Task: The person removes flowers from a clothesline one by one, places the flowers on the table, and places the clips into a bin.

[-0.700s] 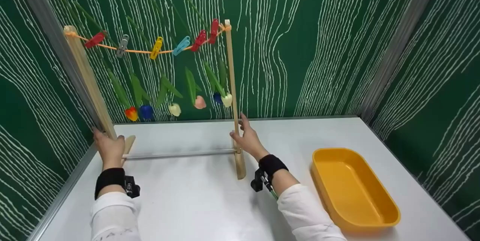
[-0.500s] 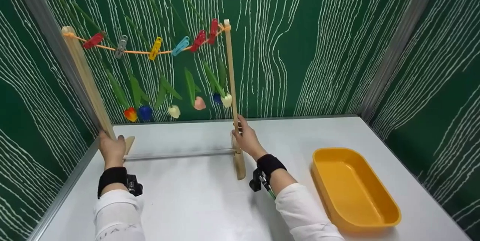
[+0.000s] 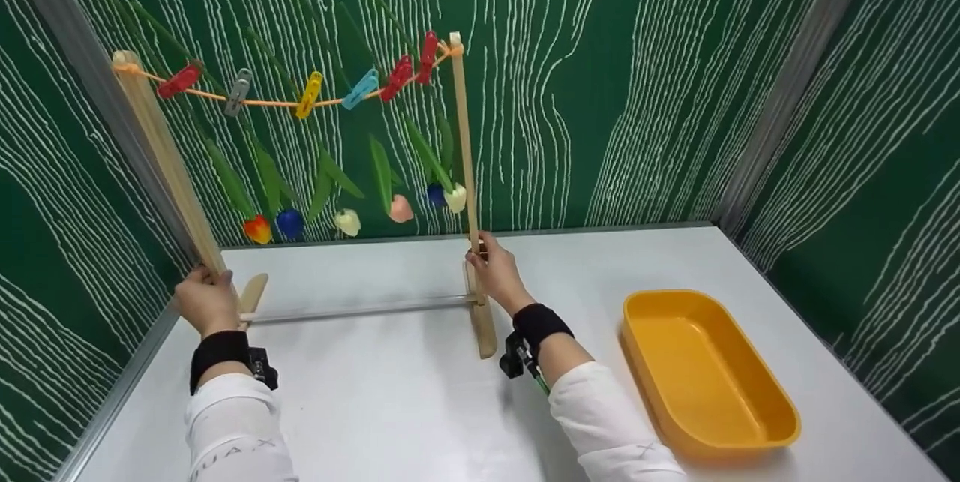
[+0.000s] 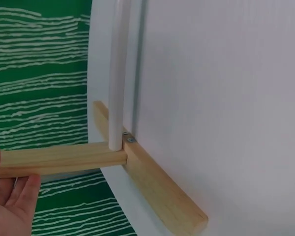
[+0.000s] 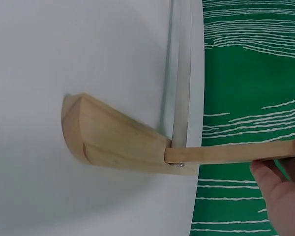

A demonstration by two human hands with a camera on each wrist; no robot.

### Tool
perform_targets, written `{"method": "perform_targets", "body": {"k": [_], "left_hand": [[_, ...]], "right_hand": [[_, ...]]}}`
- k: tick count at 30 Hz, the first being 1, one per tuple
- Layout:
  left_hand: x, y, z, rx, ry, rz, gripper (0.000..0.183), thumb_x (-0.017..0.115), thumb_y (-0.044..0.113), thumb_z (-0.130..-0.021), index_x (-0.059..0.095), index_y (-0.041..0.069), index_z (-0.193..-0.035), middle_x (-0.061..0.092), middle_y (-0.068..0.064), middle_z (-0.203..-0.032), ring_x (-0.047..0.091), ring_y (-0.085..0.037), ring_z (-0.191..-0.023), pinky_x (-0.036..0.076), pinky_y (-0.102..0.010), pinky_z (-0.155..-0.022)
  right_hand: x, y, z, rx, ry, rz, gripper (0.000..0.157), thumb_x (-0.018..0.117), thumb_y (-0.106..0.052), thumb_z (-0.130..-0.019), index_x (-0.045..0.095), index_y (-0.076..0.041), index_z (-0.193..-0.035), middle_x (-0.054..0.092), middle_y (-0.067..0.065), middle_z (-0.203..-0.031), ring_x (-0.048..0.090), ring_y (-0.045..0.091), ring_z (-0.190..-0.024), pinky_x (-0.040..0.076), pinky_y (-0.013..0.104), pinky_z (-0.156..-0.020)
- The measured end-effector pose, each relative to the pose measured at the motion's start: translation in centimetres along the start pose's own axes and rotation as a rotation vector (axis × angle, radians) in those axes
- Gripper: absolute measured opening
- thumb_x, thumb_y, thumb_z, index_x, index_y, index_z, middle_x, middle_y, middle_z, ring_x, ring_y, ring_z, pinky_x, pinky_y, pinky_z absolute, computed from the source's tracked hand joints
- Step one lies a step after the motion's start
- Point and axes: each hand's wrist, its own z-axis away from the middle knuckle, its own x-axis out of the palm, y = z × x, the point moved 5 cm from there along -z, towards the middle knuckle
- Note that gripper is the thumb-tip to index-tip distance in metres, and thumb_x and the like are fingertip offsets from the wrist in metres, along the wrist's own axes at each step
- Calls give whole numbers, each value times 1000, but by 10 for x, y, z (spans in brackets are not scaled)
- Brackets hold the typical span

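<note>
Room to pass lies between the low crossbar (image 4: 119, 73) and the hanging tulips (image 3: 347, 222) above; wooden posts (image 3: 166, 152) bound it both sides, and the yellow tub (image 3: 701, 373) obstructs the worktop (image 3: 367, 399) at right.

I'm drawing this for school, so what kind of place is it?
Probably a small recording booth: a white table is boxed in by patterned green walls with grey corner posts, and the person wears wrist cameras.

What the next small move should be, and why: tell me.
Probably slide the pale wooden two-post rack slightly, both sides in step: the left grip holds its straight left post, the right grip its straight right post, a slender white rod joins them, and multicoloured tulips hanging from the thin orange cord may swing.
</note>
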Motion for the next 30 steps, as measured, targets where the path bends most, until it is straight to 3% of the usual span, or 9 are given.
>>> {"method": "perform_targets", "body": {"k": [6,8,15,21,30], "left_hand": [[2,1,4,111,93,-55,23,59,5,-91,67,-10,-107,64,-28,-107,58,-39,-105,44,-45,-96],[4,1,5,138,87,-83,22,59,4,-90,67,-11,-103,65,-30,-102,59,-41,-100,45,-47,-94],[5,-3,12,131,-31,-100,29,55,9,-93,63,-6,-117,63,-25,-114,60,-39,-108,46,-49,-94],[5,-6,21,194,-17,-116,27,58,8,-92,65,-7,-113,65,-26,-108,62,-41,-101,49,-50,-89],[5,-2,39,289,5,-153,26,63,9,-89,67,-6,-110,68,-24,-99,67,-38,-92,52,-48,-82]], "right_hand": [[-11,7,8,-22,-20,28,28,54,-12,-96,50,-6,-123,64,13,-110,60,26,-109,51,40,-88],[-15,9,11,-43,-11,31,27,55,-12,-95,51,-8,-121,64,13,-109,60,26,-109,51,40,-87],[-26,11,23,-64,0,20,25,55,-13,-95,52,-10,-119,65,11,-107,61,25,-106,51,42,-88],[-35,15,32,-94,17,34,29,57,-14,-94,52,-8,-122,67,11,-106,62,26,-104,52,43,-87],[-53,22,52,-85,39,36,25,58,-13,-93,55,-9,-117,68,9,-103,64,24,-101,53,41,-86]]}}
